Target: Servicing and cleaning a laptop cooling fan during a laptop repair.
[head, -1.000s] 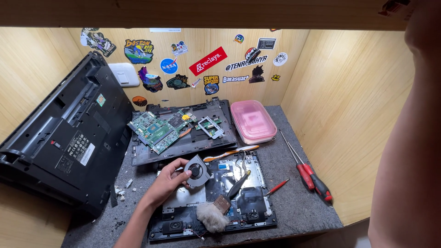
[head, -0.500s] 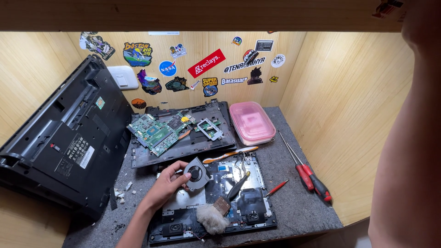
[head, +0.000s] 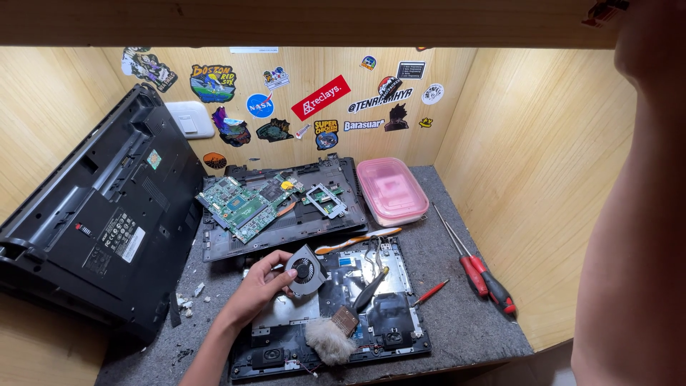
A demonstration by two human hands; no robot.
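My left hand (head: 251,292) grips a small black cooling fan (head: 306,270) by its left edge, holding it just above the opened laptop base (head: 404,325) on the grey mat. A brush with a pale bushy head (head: 334,334) lies on that base, just right of my wrist. My right arm (head: 636,229) rises along the right edge of the view. Its hand (head: 647,39) is up at the wooden shelf edge, and its fingers are hidden.
A green motherboard (head: 246,204) rests on a black laptop shell behind the fan. A large black laptop cover (head: 100,214) leans at the left. A pink lidded box (head: 391,189), two red-handled screwdrivers (head: 482,271), a small red screwdriver (head: 429,293) and a toothbrush (head: 357,241) lie around.
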